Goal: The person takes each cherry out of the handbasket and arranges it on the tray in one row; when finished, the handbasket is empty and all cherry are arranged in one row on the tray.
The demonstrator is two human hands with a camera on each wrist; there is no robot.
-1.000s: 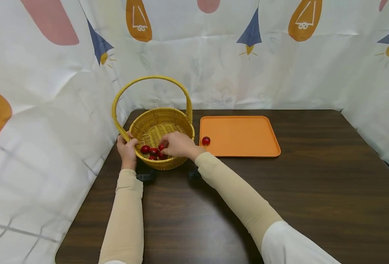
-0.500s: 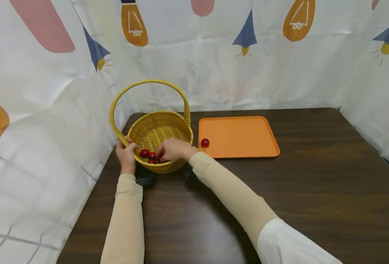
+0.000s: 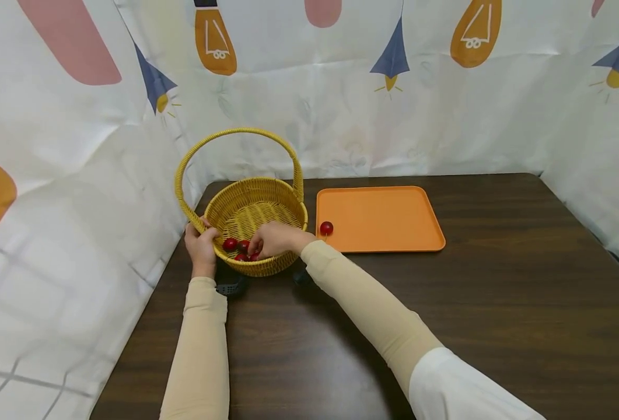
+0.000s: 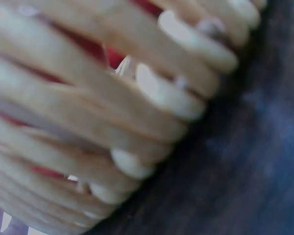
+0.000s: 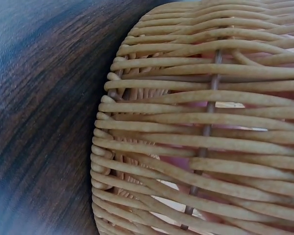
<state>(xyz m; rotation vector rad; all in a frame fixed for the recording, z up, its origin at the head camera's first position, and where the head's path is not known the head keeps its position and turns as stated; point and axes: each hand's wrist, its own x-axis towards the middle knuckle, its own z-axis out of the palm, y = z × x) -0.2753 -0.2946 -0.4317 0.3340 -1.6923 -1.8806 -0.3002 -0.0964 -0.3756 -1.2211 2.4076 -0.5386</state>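
Observation:
A yellow woven basket (image 3: 259, 192) with a tall arched handle stands at the left of the table. My left hand (image 3: 201, 251) grips its left rim near the foot of the handle, thumb on the rim. Several dark red cherries (image 3: 230, 244) lie inside, toward the near side. My right hand (image 3: 276, 238) reaches over the right rim, its curled fingers pinching a cherry (image 3: 255, 256) low in the basket; the fingertips are partly hidden. Both wrist views are filled by the basket's weave (image 5: 201, 122), with red showing through gaps (image 4: 115, 58) in the left wrist view.
An orange rectangular tray (image 3: 383, 216) lies to the right of the basket, with one cherry (image 3: 327, 228) at its left edge. Dark wood tabletop (image 3: 472, 303) extends to the right and front. A printed white curtain (image 3: 335, 116) hangs behind and at the left.
My right hand has lowered a little among the cherries, covering more of them, and has stayed about there over the last half second. The left hand keeps its grip; the head view tilted slightly.

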